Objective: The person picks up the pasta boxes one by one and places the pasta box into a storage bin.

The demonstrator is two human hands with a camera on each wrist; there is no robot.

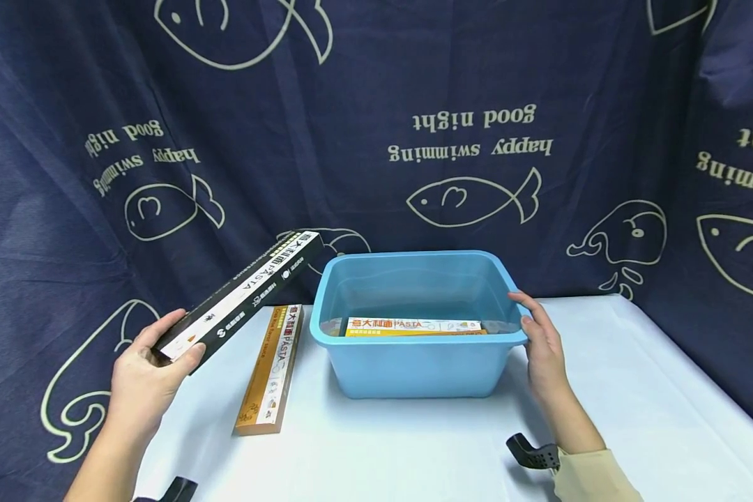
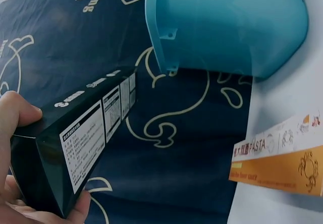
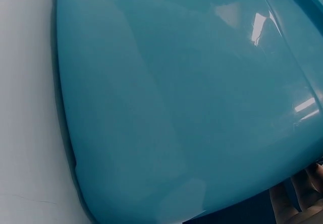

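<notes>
My left hand grips one end of a black pasta box, thumb on one side and fingers round the other. The box is raised above the table and tilted, its far end higher and pointing toward the basin. A light blue plastic basin stands upright on the table, and my right hand holds its right rim. Inside the basin lies an orange and white pasta box, mostly hidden by the front wall. Another orange and white pasta box lies flat on the table, left of the basin.
A white cloth covers the table. Behind and at both sides hangs a dark blue curtain with fish and whale drawings. A black strap mount sits at my right wrist.
</notes>
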